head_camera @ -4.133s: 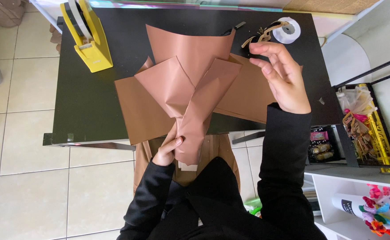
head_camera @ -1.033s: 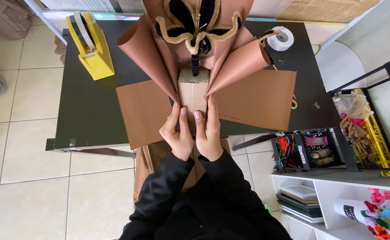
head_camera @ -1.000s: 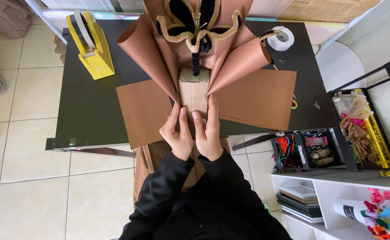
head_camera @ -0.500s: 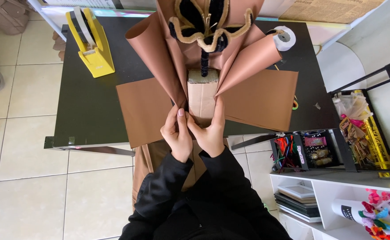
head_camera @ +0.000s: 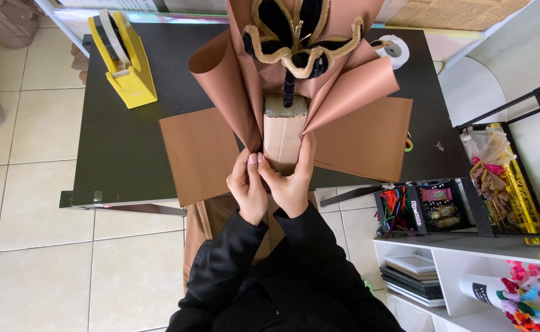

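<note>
Bouquet gripped at its base

Bouquet [head_camera: 294,67] of brown paper (black-and-tan flower inside) stands over the black table [head_camera: 122,147], left hand [head_camera: 247,187] and right hand [head_camera: 291,184] together, clamped round its base. Flat brown sheets [head_camera: 202,154] lie beneath; yellow tape dispenser [head_camera: 125,58] well left.

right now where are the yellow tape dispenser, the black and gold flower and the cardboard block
yellow tape dispenser [head_camera: 128,67], head view, on its yellow side wall
black and gold flower [head_camera: 294,34], head view, on a dark petal near the centre
cardboard block [head_camera: 282,132], head view, on its front face above the hands
</note>
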